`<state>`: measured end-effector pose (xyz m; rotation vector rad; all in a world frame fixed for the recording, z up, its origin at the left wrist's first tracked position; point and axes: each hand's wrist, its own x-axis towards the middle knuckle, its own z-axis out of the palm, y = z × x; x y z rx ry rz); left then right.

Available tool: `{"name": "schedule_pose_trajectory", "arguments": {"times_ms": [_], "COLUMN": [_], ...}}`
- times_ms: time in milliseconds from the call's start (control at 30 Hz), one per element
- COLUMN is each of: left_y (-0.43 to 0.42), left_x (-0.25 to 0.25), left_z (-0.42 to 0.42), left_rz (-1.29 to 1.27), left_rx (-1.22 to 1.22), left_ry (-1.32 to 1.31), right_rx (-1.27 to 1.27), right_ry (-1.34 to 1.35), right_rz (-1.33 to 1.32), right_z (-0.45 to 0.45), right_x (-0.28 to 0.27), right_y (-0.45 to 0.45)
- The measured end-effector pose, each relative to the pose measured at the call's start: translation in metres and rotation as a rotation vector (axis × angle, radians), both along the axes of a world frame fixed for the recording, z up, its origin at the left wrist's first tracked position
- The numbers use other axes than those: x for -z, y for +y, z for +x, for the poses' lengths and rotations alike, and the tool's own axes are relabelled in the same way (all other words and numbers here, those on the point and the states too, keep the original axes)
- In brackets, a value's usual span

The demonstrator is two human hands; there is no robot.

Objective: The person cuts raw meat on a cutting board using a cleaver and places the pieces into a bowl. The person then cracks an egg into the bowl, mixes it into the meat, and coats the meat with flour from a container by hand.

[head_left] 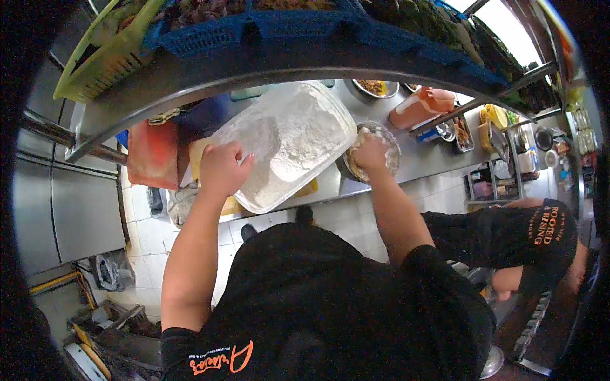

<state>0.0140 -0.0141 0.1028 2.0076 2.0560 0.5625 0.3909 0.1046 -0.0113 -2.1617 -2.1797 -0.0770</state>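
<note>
A large white tub (305,136) of white powder sits tilted across the steel counter in front of me. Over its left edge is my left hand (223,166), fingers bent and somewhat apart, with nothing visible in them. To the right of the tub stands a round metal bowl (349,166) with a pale, floury mass in it. My right hand (370,152) reaches down into this bowl, its fingertips hidden in the mass, so what they hold cannot be made out.
Overhead runs a steel shelf (254,75) with blue crates (298,24) and a green basket (108,63). A red block-like container (152,152) is at left, an orange container (422,106) at right. A co-worker in black (502,238) bends at the right.
</note>
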Motion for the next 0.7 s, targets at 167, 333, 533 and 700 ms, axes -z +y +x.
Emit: {"name": "schedule_pose_trajectory", "arguments": {"times_ms": [167,333,533,700], "left_y": [0.001,0.001,0.005,0.005], "left_x": [-0.002,0.002,-0.001,0.003], "left_z": [-0.003,-0.004,-0.003,-0.001], "left_rz": [-0.017,0.005,-0.043,-0.015], "left_rx": [0.009,0.013,0.011,0.008], "left_ry": [0.019,0.0,0.012,0.028], "right_rx": [-0.211,-0.049,-0.068,0.07], "right_ry": [0.08,0.377,0.321,0.11], "right_rz": [-0.133,-0.171,-0.352,-0.071], "right_z": [0.02,0.071,0.056,0.006], "right_x": [-0.037,-0.034,-0.045,0.026], "right_y": [0.012,0.026,0.031,0.009]}}
